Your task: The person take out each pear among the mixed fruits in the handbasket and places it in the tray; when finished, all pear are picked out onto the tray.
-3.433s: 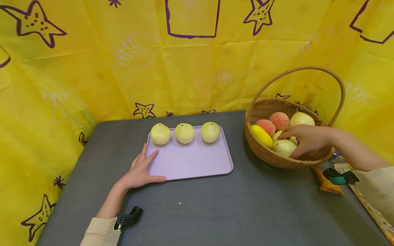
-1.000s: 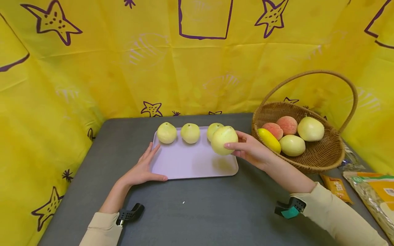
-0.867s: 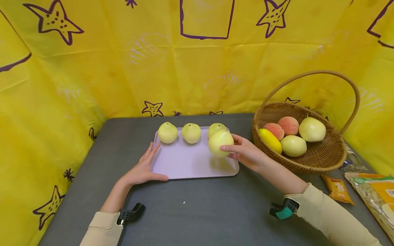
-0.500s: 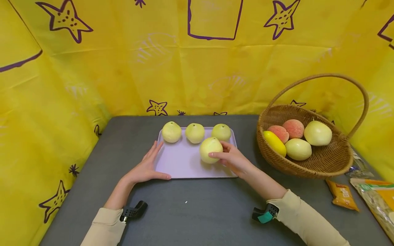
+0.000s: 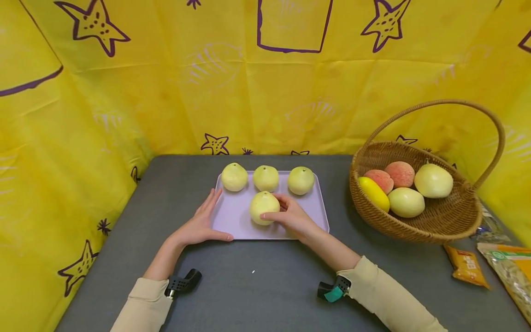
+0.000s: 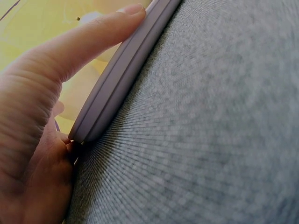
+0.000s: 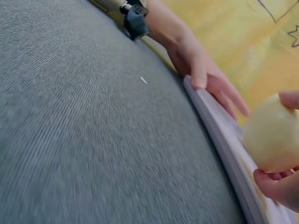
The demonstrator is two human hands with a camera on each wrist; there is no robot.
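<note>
My right hand [image 5: 295,218] grips a pale yellow-green pear [image 5: 262,205], thumb in front and fingers behind, over the front middle of a lilac tray [image 5: 232,225]. In the right wrist view the pear [image 7: 268,135] is just above the tray, between thumb and fingers. Along the tray's back edge stand three more pears: a left one [image 5: 234,177], a middle one [image 5: 266,178] and a right one [image 5: 301,180]. My left hand [image 5: 195,228] is spread at the tray's front left corner, thumb [image 6: 107,30] on the front rim, fingers along the left side.
A wicker basket [image 5: 415,234] with a tall handle stands at the right. It holds two peaches [image 5: 399,174], a yellow oblong fruit [image 5: 374,193] and two pale green fruits [image 5: 433,180]. Snack packets [image 5: 468,266] lie at the right edge. A yellow patterned cloth [image 5: 265,106] hangs behind.
My right hand took the pear out of the basket and carried it left and down over the tray, past the right rear pear. My left hand has stayed at the tray's corner.
</note>
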